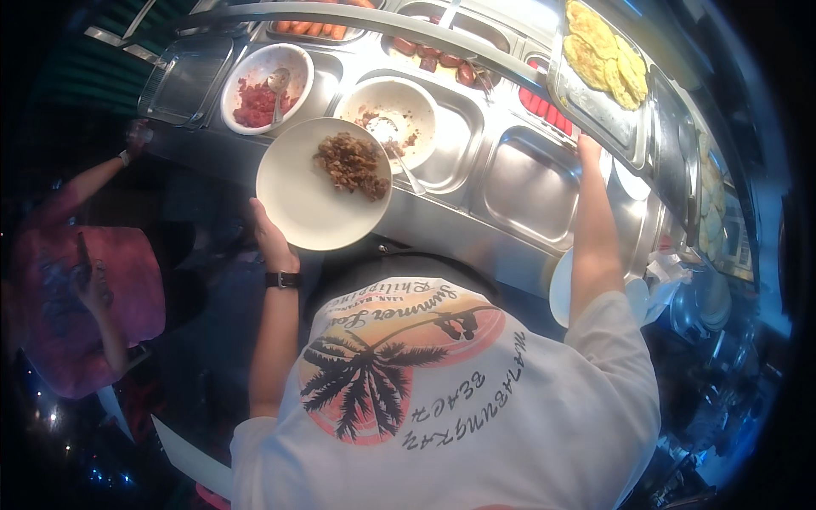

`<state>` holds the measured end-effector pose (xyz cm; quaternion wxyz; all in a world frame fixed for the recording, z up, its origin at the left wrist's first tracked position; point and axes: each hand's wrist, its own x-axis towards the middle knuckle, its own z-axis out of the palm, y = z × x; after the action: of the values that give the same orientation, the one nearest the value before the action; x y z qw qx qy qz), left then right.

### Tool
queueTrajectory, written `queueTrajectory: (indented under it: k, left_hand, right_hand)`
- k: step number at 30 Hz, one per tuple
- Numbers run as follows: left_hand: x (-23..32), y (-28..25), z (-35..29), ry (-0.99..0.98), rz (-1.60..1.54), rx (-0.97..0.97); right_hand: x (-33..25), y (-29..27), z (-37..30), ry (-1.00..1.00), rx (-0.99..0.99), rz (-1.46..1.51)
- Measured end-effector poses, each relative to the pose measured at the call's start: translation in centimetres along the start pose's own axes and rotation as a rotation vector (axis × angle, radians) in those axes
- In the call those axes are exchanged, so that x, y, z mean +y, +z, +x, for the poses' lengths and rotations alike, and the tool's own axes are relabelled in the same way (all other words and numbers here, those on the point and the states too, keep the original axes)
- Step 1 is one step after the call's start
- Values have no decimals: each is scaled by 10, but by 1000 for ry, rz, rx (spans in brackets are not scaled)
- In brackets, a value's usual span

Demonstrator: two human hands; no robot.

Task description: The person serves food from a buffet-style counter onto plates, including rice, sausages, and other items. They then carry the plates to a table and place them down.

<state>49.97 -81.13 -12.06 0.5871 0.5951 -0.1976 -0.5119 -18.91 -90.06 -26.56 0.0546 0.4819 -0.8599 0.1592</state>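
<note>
A pale round plate [316, 200] with a heap of brown minced meat [351, 165] on its right side rests in my left hand [274, 236]. My left fingers are closed at its near left edge, partly hidden beneath it. Just behind the plate stands a white bowl [425, 106] holding some of the brown food and a metal spoon [414, 180]. My right hand [588, 150] is at the near edge of a metal tray of yellow egg patties [593, 47]. Its fingers are hidden by the tray, so their grip cannot be made out.
Another white bowl [293, 64] holds reddish food and a spoon. Metal pans hold sausages [306, 30], dark red sausages [465, 72] and bright red hot dogs [544, 109]. A metal rail [382, 24] crosses above. At left stands another person [93, 297] in red.
</note>
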Motion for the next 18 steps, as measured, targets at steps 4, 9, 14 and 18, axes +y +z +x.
queueTrajectory:
  k: [4,9,14,18]
  left_hand:
    - [4,-5,-11,21,-12,1]
    - [11,9,-23,-10,-6,-13]
    - [10,24,-15,-41,-17,-91]
    - [8,45,-14,-42,54,-142]
  right_hand:
    - [-46,-20,-17,40,-223,3]
    - [-75,-51,-24,258,-553,-197]
    - [-47,-33,-30,255,-169,-105]
    - [-56,-40,-33,698,-263,821]
